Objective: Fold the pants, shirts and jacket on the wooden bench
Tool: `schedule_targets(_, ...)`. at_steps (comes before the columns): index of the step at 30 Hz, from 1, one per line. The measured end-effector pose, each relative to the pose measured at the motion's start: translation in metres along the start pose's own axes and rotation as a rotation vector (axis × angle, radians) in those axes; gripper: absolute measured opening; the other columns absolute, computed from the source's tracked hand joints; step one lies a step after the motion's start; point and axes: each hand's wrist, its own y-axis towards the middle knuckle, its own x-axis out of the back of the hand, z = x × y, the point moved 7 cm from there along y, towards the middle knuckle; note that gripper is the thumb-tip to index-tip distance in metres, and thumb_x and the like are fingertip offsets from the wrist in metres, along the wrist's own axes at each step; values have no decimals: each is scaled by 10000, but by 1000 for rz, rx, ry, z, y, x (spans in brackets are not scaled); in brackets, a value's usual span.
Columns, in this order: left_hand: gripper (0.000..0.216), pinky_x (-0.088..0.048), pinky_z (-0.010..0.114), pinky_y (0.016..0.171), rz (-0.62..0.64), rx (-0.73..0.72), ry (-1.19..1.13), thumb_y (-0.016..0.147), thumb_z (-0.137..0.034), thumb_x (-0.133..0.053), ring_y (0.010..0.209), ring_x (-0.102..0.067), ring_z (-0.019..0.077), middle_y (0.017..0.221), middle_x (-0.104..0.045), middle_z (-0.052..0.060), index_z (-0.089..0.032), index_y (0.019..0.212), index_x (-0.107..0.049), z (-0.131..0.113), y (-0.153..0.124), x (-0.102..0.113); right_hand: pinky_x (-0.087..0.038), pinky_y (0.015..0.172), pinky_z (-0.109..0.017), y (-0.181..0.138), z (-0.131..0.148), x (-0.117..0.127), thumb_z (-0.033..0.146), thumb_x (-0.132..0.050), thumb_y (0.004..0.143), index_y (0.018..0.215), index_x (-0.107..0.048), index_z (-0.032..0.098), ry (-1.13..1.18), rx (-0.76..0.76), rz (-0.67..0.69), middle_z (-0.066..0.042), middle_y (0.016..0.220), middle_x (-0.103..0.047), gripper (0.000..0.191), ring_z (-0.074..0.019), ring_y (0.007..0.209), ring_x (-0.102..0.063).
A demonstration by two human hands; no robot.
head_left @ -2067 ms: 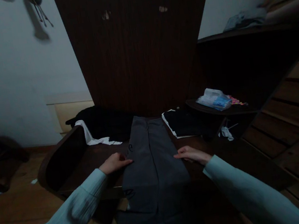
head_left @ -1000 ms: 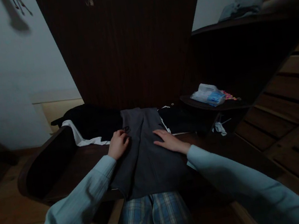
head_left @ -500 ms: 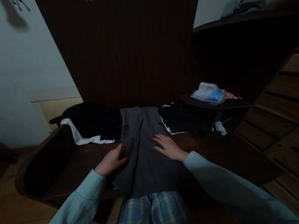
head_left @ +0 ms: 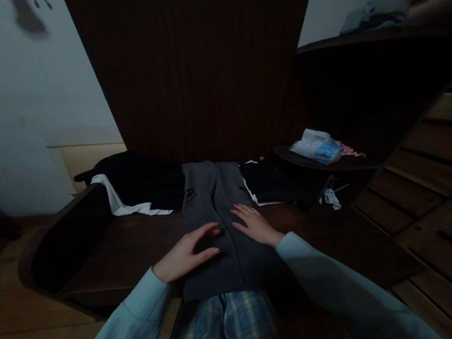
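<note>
A dark grey garment with black lettering near its far left edge lies lengthwise on the dark wooden bench, its near end reaching my lap. A fold line runs down its middle. Over its left half is my left hand, thumb and fingers apart and nothing held; whether it touches the cloth I cannot tell. My right hand rests flat on the right half, fingers stretched out. Black clothing with a white piece lies to the left, and a folded black and white stack to the right.
The bench has a curved armrest on the left and a tall dark panel behind. At right, a small shelf bears a plastic packet. Wooden slats stand further right.
My left hand has moved right, over the garment, and its left part now lies folded inward with the lower left edge straighter. My right hand has stayed almost in place.
</note>
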Motion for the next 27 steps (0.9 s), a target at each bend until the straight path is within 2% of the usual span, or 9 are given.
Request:
schedule_targets(3, 481, -297, 367, 1016, -105, 30, 199, 801, -409, -479, 1186, -396, 202, 1290, -442, 78, -214, 1237, -416, 20, -18, -1, -305, 990, -399, 1, 0, 3, 381, -440, 818, 1141, -513, 178, 61, 3, -37, -95, 1277, -451, 389, -216, 1203, -369)
schedule_targets(6, 458, -285, 406, 1021, -256, 90, 353, 820, -414, -429, 1208, -365, 218, 1310, -412, 96, -200, 1225, -427, 47, -27, 5, -368, 929, -367, -2, -6, 16, 308, -461, 794, 946, -585, 178, 168, -52, -157, -87, 1134, -547, 235, -202, 1083, -473)
schedule_targets(8, 433, -290, 421, 1014, -282, 115, 413, 823, -404, -414, 1204, -368, 226, 1301, -420, 103, -189, 1196, -456, 62, -28, 7, -419, 841, -336, -8, -16, 28, 257, -447, 778, 809, -582, 176, 227, -127, -262, -78, 975, -589, 160, -187, 938, -537)
schedule_targets(11, 382, -302, 404, 1009, -272, 111, 428, 836, -361, -372, 1199, -374, 214, 1310, -408, 93, -189, 1157, -491, 74, -27, 9, -441, 667, -286, -23, -34, 41, 248, -455, 743, 736, -558, 174, 268, -264, -358, -45, 771, -565, 127, -155, 695, -540)
schedule_targets(14, 371, -314, 396, 997, -375, 160, 434, 820, -336, -386, 1181, -385, 218, 1286, -418, 95, -182, 1137, -501, 78, -30, 19, -402, 560, -248, -35, -49, 42, 306, -507, 706, 712, -554, 175, 304, -373, -356, -6, 644, -513, 139, -131, 573, -493)
schedule_targets(17, 369, -358, 391, 946, -449, 214, 436, 793, -268, -394, 1083, -451, 217, 1141, -515, 94, -164, 1130, -502, 80, -35, 25, -361, 516, -231, -39, -54, 36, 362, -559, 668, 701, -557, 183, 298, -421, -278, 16, 590, -494, 182, -126, 547, -482)
schedule_targets(21, 393, -404, 340, 866, -431, 225, 396, 746, -166, -368, 959, -503, 192, 1027, -551, 75, -158, 1110, -516, 78, -35, 24, -355, 520, -230, -38, -55, 29, 356, -575, 638, 688, -537, 195, 284, -431, -228, 16, 611, -524, 173, -131, 569, -499)
schedule_targets(27, 331, -419, 301, 787, -409, 344, 448, 765, -234, -374, 853, -537, 181, 844, -533, 38, -205, 1024, -578, 77, -36, 25, -378, 523, -238, -38, -59, 28, 289, -514, 634, 678, -528, 188, 462, -439, -272, 16, 588, -531, 111, -123, 538, -495)
